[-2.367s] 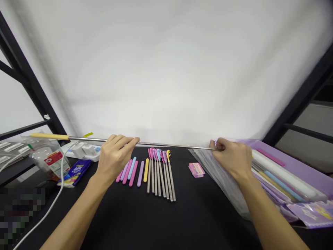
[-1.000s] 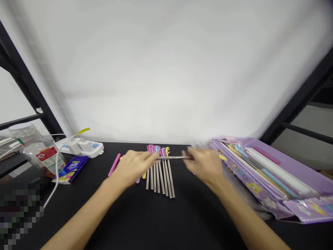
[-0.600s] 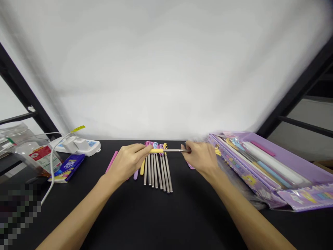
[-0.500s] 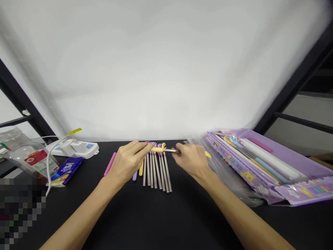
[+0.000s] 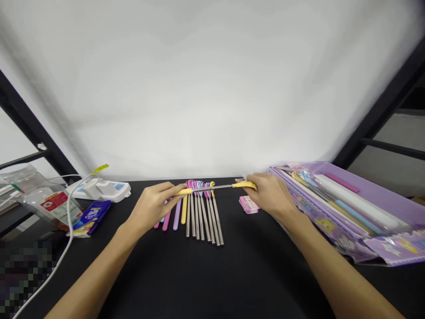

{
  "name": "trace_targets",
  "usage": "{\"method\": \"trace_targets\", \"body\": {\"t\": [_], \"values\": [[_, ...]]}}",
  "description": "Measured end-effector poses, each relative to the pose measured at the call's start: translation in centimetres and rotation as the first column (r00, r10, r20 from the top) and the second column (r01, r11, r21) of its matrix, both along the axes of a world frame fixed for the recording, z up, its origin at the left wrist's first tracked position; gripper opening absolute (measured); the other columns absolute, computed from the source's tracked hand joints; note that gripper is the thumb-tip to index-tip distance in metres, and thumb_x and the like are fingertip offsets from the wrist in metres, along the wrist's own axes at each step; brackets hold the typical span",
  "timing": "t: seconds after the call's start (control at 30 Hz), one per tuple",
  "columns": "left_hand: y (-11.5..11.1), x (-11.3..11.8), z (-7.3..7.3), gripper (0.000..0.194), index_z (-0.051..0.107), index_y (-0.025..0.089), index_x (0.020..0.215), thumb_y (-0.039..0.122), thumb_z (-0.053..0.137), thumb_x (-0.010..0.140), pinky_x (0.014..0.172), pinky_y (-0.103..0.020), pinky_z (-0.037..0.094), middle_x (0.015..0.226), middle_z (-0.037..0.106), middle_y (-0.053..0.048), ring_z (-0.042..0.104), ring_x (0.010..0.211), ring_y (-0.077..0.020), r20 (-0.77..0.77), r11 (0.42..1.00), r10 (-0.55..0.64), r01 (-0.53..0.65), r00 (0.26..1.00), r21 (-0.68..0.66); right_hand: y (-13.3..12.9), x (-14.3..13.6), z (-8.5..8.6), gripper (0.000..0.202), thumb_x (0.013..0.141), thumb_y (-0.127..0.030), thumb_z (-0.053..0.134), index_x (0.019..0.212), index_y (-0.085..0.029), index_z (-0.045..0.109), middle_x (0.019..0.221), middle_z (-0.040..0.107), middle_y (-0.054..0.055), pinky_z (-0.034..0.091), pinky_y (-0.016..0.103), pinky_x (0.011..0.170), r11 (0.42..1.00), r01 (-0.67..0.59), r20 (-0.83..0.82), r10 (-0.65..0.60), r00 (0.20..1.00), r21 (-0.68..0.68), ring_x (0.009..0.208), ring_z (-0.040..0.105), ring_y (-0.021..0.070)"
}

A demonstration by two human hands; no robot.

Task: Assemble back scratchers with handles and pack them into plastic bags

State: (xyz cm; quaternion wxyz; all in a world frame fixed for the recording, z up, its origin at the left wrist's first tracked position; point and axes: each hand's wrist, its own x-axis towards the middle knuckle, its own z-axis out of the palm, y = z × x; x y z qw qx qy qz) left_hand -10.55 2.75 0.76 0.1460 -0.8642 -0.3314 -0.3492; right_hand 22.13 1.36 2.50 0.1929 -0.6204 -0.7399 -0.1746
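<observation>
Yellow and silver, a claw-tipped rod (image 5: 219,188) stretches left to right above the black tabletop (image 5: 212,283), claw pointing right and slightly higher, left hand (image 5: 151,206) with its grip clenched on the handle, right hand (image 5: 270,192) gripping the claw end

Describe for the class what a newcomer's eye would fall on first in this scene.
Probably the left hand and right hand at centre, holding a yellow-ended metal rod between them. Below it in view, a row of metal rods lies on the black table. An open purple box sits at right.
</observation>
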Motion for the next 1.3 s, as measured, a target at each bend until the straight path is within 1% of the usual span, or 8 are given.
{"method": "trace_targets", "body": {"t": [0.27,0.37,0.53,0.67,0.83,1.0,1.13,1.3], "values": [[-1.4,1.7,0.5,0.023,0.072,0.021,0.107,0.032,0.056,0.094,0.065,-0.022,0.049,0.085,0.072,-0.003,0.062,0.067,-0.0100,0.146,0.978,-0.073,0.099,0.987,-0.182,-0.6,-1.1,0.4,0.039,0.094,-0.044,0.046,0.072,-0.019,0.067,0.072,0.070,0.008,0.020,0.031,0.056,0.995,0.095,0.085,-0.092,0.992,-0.027,0.061,0.060,0.0187],[-1.7,2.6,0.1,0.018,0.073,0.020,0.103,0.028,0.061,0.091,0.068,-0.024,0.053,0.091,0.075,-0.003,0.067,0.073,-0.0121,0.201,0.988,-0.120,0.137,0.972,-0.069,-0.7,-2.0,0.4,0.044,0.095,-0.045,0.044,0.073,-0.018,0.071,0.072,0.071,0.010,0.021,0.032,0.056,0.989,0.077,0.172,-0.054,0.984,-0.129,0.062,0.061,0.0201],[-2.1,3.4,-0.3,0.012,0.071,0.020,0.099,0.022,0.065,0.089,0.067,-0.026,0.053,0.091,0.077,0.000,0.070,0.073,-0.0127,0.082,0.980,-0.121,0.106,0.989,0.166,-0.9,-2.7,0.0,0.031,0.089,-0.037,0.055,0.070,-0.020,0.073,0.069,0.070,0.008,0.021,0.031,0.055,0.944,-0.051,0.164,0.109,0.980,-0.326,0.063,0.062,0.0192],[-2.3,3.0,0.1,0.013,0.068,0.020,0.102,0.022,0.064,0.089,0.064,-0.025,0.050,0.095,0.076,0.000,0.069,0.072,-0.0116,0.031,0.977,-0.043,0.035,0.999,0.212,-1.4,-3.2,0.1,0.032,0.091,-0.041,0.054,0.074,-0.020,0.070,0.076,0.071,0.006,0.027,0.031,0.060,0.983,-0.032,0.118,0.053,0.992,-0.178,0.071,0.062,0.0206],[-2.8,3.6,0.2,0.014,0.066,0.018,0.103,0.025,0.057,0.094,0.061,-0.025,0.048,0.093,0.076,-0.002,0.067,0.067,-0.0120,-0.033,0.965,0.080,-0.069,0.996,0.253,-2.4,-6.2,-0.5,0.021,0.093,-0.027,0.050,0.093,-0.017,0.068,0.095,0.071,0.009,0.030,0.034,0.083,0.973,-0.176,0.119,0.158,0.980,0.153,0.099,0.057,0.0246],[-2.3,1.9,0.9,0.017,0.065,0.018,0.099,0.029,0.053,0.096,0.059,-0.025,0.045,0.086,0.074,-0.001,0.064,0.062,-0.0119,-0.120,0.982,0.069,-0.046,0.990,0.182,-1.4,-5.5,-1.0,0.043,0.095,-0.043,0.045,0.066,-0.019,0.067,0.065,0.067,0.005,0.024,0.033,0.063,0.983,-0.091,0.119,0.072,0.990,0.161,0.065,0.057,0.0190],[-1.2,-0.8,2.3,0.014,0.065,0.019,0.093,0.031,0.056,0.094,0.063,-0.028,0.045,0.081,0.073,-0.002,0.066,0.069,-0.0171,-0.117,0.951,0.257,-0.229,0.959,0.208,-0.4,-2.8,-0.5,0.059,0.092,-0.058,0.041,0.058,-0.018,0.068,0.065,0.070,0.009,0.018,0.032,0.057,0.977,0.127,0.077,-0.141,0.987,0.170,0.061,0.059,0.0209],[-2.0,1.9,1.7,0.027,0.060,0.017,0.117,0.017,0.054,0.091,0.065,-0.032,0.044,0.079,0.068,-0.003,0.064,0.070,-0.0200,-0.253,0.936,0.304,-0.240,0.918,0.256,-0.5,-3.3,-0.3,0.065,0.091,-0.063,0.038,0.057,-0.019,0.070,0.063,0.070,0.010,0.025,0.033,0.063,0.978,0.105,0.094,-0.123,0.988,0.181,0.060,0.059,0.0210]]}}
